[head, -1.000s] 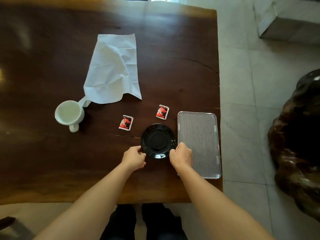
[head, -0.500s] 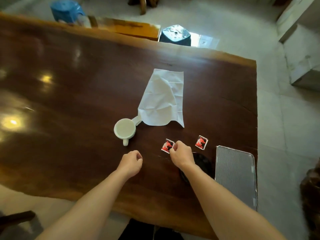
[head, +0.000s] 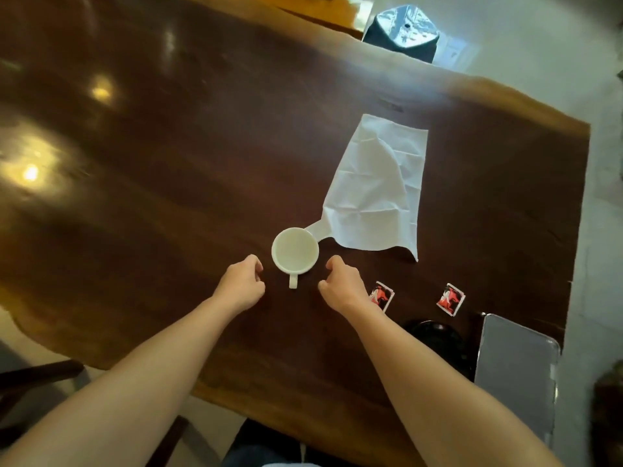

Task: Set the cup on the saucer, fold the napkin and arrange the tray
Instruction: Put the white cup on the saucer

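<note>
Both hands are closing in on the cup (head: 295,253) - half a second ago the right hand (head: 341,285) was hovering by a sachet near the saucer, and the left hand (head: 241,284) was lying nearer the table's front edge. Now they are flanking the cup, one on each side, close to it but not touching. Each hand is curving its fingers and thumb into a loose C facing the cup, and neither is holding anything.

The cup is standing upright on the dark wooden table (head: 141,203), its handle pointing back towards the person, between the two hands. A corner of the white napkin (head: 374,193) is touching the cup's far right side; the rest is lying unfolded and creased beyond it.

Two red sachets (head: 381,295) (head: 450,298) are lying to the right of the right hand, the nearer one partly under the wrist. The black saucer (head: 436,333) is sitting nearer the person, well apart from the cup and partly hidden by the right forearm - just beside it on the right, the metal tray (head: 515,369) is lying at the table's corner.
</note>
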Action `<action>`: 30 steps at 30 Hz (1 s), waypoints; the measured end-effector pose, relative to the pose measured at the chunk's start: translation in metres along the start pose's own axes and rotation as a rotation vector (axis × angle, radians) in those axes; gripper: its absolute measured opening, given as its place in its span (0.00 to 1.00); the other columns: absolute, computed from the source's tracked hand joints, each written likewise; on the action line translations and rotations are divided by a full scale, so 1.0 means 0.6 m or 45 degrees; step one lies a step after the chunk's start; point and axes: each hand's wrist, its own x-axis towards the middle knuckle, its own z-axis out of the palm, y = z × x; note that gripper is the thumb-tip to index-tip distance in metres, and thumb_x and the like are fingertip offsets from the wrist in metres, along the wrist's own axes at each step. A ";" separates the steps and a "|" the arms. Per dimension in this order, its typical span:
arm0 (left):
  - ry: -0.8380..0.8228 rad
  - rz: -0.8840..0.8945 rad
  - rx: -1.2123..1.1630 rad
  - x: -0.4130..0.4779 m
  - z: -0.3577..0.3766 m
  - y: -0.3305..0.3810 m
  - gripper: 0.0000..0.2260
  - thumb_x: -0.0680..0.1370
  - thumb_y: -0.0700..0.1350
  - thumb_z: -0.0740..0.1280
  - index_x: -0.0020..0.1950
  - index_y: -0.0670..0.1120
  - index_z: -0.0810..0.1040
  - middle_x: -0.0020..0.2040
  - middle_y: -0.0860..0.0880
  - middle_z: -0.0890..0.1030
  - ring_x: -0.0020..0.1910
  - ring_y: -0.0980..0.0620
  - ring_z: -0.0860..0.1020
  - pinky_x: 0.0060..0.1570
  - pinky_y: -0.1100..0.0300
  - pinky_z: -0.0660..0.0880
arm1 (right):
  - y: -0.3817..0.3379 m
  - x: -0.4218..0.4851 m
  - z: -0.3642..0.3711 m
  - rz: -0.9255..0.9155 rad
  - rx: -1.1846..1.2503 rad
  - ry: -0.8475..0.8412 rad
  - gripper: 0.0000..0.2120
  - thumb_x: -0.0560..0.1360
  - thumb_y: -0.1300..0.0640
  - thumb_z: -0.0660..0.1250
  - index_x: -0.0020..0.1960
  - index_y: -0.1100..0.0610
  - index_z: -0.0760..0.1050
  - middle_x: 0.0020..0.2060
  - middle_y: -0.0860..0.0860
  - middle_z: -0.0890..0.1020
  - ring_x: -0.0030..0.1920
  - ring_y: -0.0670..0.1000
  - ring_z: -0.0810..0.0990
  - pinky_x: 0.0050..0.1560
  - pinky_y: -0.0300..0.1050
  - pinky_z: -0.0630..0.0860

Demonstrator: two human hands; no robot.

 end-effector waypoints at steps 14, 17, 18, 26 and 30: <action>-0.141 0.240 -0.158 0.123 0.034 0.033 0.31 0.69 0.43 0.76 0.67 0.56 0.66 0.59 0.50 0.75 0.55 0.49 0.76 0.49 0.53 0.75 | -0.020 0.110 0.053 -0.020 0.127 0.011 0.25 0.71 0.62 0.70 0.65 0.56 0.67 0.57 0.54 0.78 0.55 0.55 0.79 0.52 0.53 0.79; -0.147 0.238 -0.192 0.126 0.037 0.034 0.33 0.68 0.42 0.77 0.68 0.56 0.66 0.58 0.52 0.75 0.54 0.50 0.76 0.47 0.55 0.73 | -0.017 0.116 0.056 -0.013 0.163 0.005 0.22 0.72 0.61 0.70 0.63 0.57 0.67 0.55 0.54 0.79 0.54 0.55 0.79 0.52 0.53 0.79; -0.151 0.238 -0.197 0.124 0.037 0.033 0.33 0.68 0.41 0.77 0.68 0.56 0.66 0.58 0.51 0.75 0.54 0.50 0.76 0.46 0.56 0.73 | -0.014 0.116 0.056 -0.016 0.173 0.004 0.22 0.73 0.61 0.71 0.63 0.57 0.67 0.55 0.54 0.79 0.55 0.55 0.79 0.52 0.53 0.79; -0.107 0.259 -0.205 0.059 0.044 0.076 0.31 0.68 0.38 0.75 0.66 0.53 0.68 0.57 0.50 0.77 0.54 0.49 0.77 0.44 0.58 0.73 | 0.020 0.066 0.024 -0.029 0.222 0.023 0.20 0.72 0.62 0.70 0.61 0.57 0.67 0.55 0.55 0.80 0.54 0.56 0.80 0.48 0.50 0.78; -0.089 0.312 -0.195 0.001 0.057 0.127 0.32 0.67 0.39 0.76 0.68 0.52 0.69 0.57 0.49 0.78 0.53 0.49 0.77 0.44 0.58 0.72 | 0.056 0.018 -0.022 -0.077 0.251 0.038 0.24 0.70 0.59 0.73 0.61 0.59 0.67 0.54 0.55 0.80 0.53 0.56 0.80 0.45 0.49 0.77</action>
